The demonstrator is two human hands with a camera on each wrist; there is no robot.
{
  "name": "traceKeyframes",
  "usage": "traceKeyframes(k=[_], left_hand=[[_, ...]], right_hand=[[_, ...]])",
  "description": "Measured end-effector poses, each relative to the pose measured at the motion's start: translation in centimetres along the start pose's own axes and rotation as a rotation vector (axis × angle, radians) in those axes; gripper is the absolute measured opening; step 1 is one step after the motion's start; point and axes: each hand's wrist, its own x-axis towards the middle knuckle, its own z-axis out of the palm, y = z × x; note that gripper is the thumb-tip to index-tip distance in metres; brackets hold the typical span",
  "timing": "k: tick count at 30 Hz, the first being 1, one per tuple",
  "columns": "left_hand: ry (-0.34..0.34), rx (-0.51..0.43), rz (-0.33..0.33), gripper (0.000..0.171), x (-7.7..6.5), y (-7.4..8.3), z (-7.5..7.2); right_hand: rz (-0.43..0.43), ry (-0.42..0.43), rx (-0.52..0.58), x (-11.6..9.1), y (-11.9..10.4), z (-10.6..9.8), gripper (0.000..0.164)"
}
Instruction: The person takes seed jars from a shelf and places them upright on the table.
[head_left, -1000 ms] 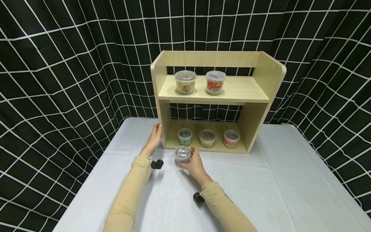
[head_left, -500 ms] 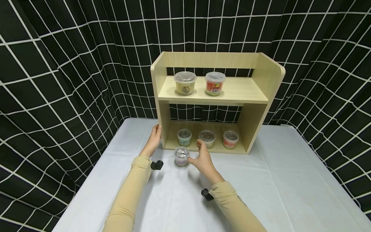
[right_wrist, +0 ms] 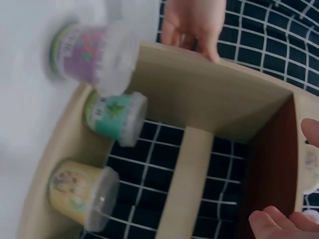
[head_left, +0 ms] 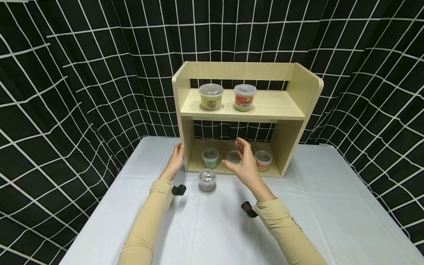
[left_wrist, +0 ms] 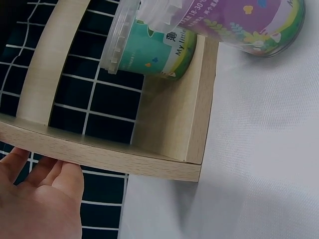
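Observation:
My left hand touches the outer face of the left side panel of a two-tier wooden shelf, its fingertips against the wood. My right hand is raised before the lower tier, holding nothing, thumb and fingers spread apart. It partly hides a cream-yellow lidded cup, which the right wrist view shows more fully. A purple lidded cup stands upright on the table just in front of the shelf. On the lower tier, a teal cup is at the left and a red-labelled cup at the right.
A larger yellow cup and a red cup stand on the upper tier, left of its middle. White cloth covers the table. Black grid curtains hang behind and on both sides.
My right hand has let go of the purple cup and moved right and up to the front of the lower tier. My left hand stays against the shelf.

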Motion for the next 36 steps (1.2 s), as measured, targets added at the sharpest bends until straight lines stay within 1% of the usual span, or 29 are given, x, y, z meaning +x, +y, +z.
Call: traceKeyframes(k=[3,8,11,15,20,21,24,27,32,36], left_hand=[[0.003,-0.005,-0.002,0.056,-0.1,0.0,0.0],[0.017,-0.013,0.005,0.053,-0.3,0.1,0.1],[0.019,-0.016,0.008,0.053,-0.3,0.1,0.0],[0.022,-0.016,0.006,0.053,-0.2,0.0,0.0],[0.036,-0.013,0.028,0.057,-0.4,-0.1,0.2],[0.044,-0.004,0.044,0.058,-0.5,-0.1,0.3],[0.05,0.002,0.061,0.062,-0.6,-0.2,0.4],[0.051,-0.003,0.05,0.059,-0.5,-0.2,0.3],[0.047,-0.013,0.01,0.053,-0.2,-0.3,0.3],[0.042,-0.014,0.013,0.051,-0.3,-0.3,0.2]], right_hand=[[-0.023,0.011,0.01,0.1,-0.6,-0.7,0.084],[-0.035,0.008,0.026,0.1,-1.6,-1.5,0.085],[-0.032,0.003,0.022,-0.1,-3.6,-2.1,0.082],[-0.04,0.034,0.001,0.0,-6.2,-2.9,0.073],[-0.086,0.097,-0.004,0.8,-7.0,-3.5,0.069],[-0.092,0.1,-0.004,1.0,-7.2,-3.6,0.068],[-0.093,0.105,-0.009,1.2,-7.8,-3.9,0.069],[-0.097,0.115,-0.027,1.7,-8.4,-4.5,0.069],[-0.103,0.149,-0.025,2.8,-9.2,-5.6,0.068],[-0.097,0.175,-0.013,4.2,-9.2,-6.2,0.069]])
